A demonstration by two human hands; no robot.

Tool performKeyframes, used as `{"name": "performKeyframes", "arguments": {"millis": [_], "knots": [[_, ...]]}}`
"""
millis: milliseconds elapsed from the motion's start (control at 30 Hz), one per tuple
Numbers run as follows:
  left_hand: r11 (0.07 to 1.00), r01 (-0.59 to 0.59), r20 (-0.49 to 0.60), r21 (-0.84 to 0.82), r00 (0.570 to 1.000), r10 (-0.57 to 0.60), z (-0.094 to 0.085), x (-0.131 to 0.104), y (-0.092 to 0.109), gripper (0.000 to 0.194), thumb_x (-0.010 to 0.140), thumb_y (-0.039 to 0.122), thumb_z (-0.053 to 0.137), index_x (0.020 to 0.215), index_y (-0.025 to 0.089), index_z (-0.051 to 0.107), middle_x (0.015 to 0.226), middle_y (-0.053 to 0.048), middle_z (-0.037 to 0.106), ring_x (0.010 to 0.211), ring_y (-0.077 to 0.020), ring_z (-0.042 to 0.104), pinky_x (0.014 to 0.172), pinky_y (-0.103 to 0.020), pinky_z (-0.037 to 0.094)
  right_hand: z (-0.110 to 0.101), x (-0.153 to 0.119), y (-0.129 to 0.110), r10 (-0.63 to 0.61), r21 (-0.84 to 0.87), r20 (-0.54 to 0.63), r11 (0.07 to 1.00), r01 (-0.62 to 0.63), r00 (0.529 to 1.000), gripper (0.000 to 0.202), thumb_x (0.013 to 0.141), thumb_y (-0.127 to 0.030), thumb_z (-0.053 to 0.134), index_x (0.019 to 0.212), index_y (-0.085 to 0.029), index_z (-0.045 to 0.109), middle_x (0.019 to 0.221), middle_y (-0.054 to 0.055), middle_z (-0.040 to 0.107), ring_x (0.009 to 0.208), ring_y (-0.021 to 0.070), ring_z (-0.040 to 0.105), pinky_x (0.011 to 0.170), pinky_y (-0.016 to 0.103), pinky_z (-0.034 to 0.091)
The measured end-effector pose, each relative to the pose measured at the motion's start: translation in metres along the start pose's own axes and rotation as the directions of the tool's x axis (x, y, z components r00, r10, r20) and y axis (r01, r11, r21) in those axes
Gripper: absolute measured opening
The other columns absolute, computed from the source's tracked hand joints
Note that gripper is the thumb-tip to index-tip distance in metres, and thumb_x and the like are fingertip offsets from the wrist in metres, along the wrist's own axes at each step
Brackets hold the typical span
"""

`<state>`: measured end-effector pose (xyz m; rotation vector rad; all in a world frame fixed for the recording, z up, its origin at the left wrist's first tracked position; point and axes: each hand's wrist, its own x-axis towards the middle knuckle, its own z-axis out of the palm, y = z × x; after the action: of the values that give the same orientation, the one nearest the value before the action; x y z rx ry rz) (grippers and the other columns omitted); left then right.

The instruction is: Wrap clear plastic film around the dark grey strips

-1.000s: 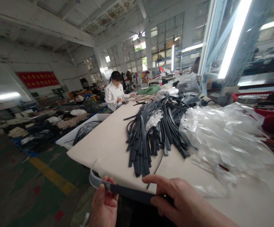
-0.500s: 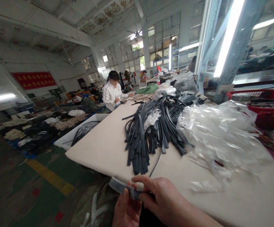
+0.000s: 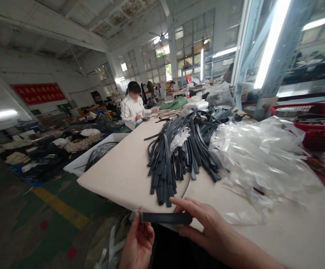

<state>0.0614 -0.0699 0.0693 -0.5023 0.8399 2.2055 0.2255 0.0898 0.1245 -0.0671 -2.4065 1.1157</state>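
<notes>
A dark flat strip (image 3: 163,218) spans the gap between my hands at the near table edge. Its left end, with a pale translucent piece around it, is pinched by my left hand (image 3: 140,241). My right hand (image 3: 207,228) grips the strip's other end between thumb and fingers. Just beyond lies a big heap of dark strips (image 3: 165,168), with a crumpled white plastic piece (image 3: 180,139) on it. Clear plastic film pieces (image 3: 257,160) are piled to the right of the heap.
The beige table (image 3: 109,172) has its corner at left, beside a white bin (image 3: 78,164) of dark strips. A person in white (image 3: 131,108) sits at the table's far left side. A red basket (image 3: 319,130) stands at right, near a blue metal post (image 3: 282,48).
My hands have moved apart, the left to the left and the right to the right. More of the dark strip now shows between them, lying nearly level.
</notes>
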Motion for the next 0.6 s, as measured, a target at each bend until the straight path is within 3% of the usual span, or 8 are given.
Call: {"name": "performKeyframes", "arguments": {"millis": [133, 300, 400, 500, 600], "knots": [[0.999, 0.028, 0.002, 0.035, 1.0, -0.028, 0.001, -0.007, -0.004, 0.032, 0.097, 0.011, 0.045, 0.087, 0.016, 0.075, 0.075, -0.003, 0.079, 0.054, -0.012, 0.07, 0.045, -0.019, 0.055, 0.005, 0.002, 0.007, -0.133, 0.039, 0.16, 0.991, 0.128, 0.978, 0.023, 0.097, -0.029, 0.058, 0.118, -0.026, 0.067, 0.099, 0.005, 0.069, 0.087, 0.0157, 0.066, 0.078, 0.023, 0.049], [0.995, 0.054, 0.016, 0.088, 0.998, -0.056, -0.012, 0.0, -0.007, 0.025, 0.095, 0.011, 0.052, 0.087, 0.016, 0.076, 0.073, -0.005, 0.079, 0.054, -0.0137, 0.07, 0.046, -0.02, 0.056, 0.017, 0.003, 0.003, -0.21, 0.088, 0.138, 0.976, 0.199, 0.968, 0.026, 0.102, -0.034, 0.047, 0.107, -0.023, 0.071, 0.085, 0.004, 0.07, 0.075, 0.0136, 0.065, 0.07, 0.022, 0.046], [0.988, 0.092, 0.04, 0.127, 0.994, -0.097, -0.024, 0.008, -0.018, 0.015, 0.092, 0.014, 0.061, 0.092, 0.017, 0.075, 0.079, -0.006, 0.079, 0.061, -0.015, 0.072, 0.051, -0.022, 0.058, 0.031, 0.01, 0.01, -0.239, 0.012, 0.117, 0.971, 0.24, 0.964, 0.028, 0.1, -0.032, 0.047, 0.099, -0.025, 0.074, 0.081, 0.003, 0.068, 0.068, 0.0132, 0.062, 0.063, 0.023, 0.043], [0.971, 0.089, 0.114, 0.223, 0.987, -0.117, -0.034, 0.013, -0.034, 0.01, 0.086, 0.023, 0.069, 0.092, 0.017, 0.075, 0.085, -0.007, 0.079, 0.074, -0.0177, 0.074, 0.061, -0.023, 0.06, 0.043, 0.019, 0.018, -0.318, -0.115, 0.104, 0.937, 0.329, 0.942, 0.023, 0.097, -0.03, 0.052, 0.093, -0.026, 0.074, 0.102, 0.004, 0.07, 0.089, 0.0175, 0.064, 0.08, 0.029, 0.046], [0.926, -0.014, 0.164, 0.377, 0.985, -0.052, -0.039, 0.018, -0.045, 0.013, 0.085, 0.036, 0.07, 0.089, 0.024, 0.075, 0.082, -0.003, 0.077, 0.08, -0.0221, 0.075, 0.065, -0.029, 0.063, 0.052, 0.025, 0.023, -0.375, -0.12, 0.206, 0.907, 0.403, 0.904, 0.013, 0.096, -0.032, 0.058, 0.097, -0.026, 0.07, 0.121, 0.002, 0.069, 0.113, 0.0188, 0.06, 0.108, 0.038, 0.034]]}}
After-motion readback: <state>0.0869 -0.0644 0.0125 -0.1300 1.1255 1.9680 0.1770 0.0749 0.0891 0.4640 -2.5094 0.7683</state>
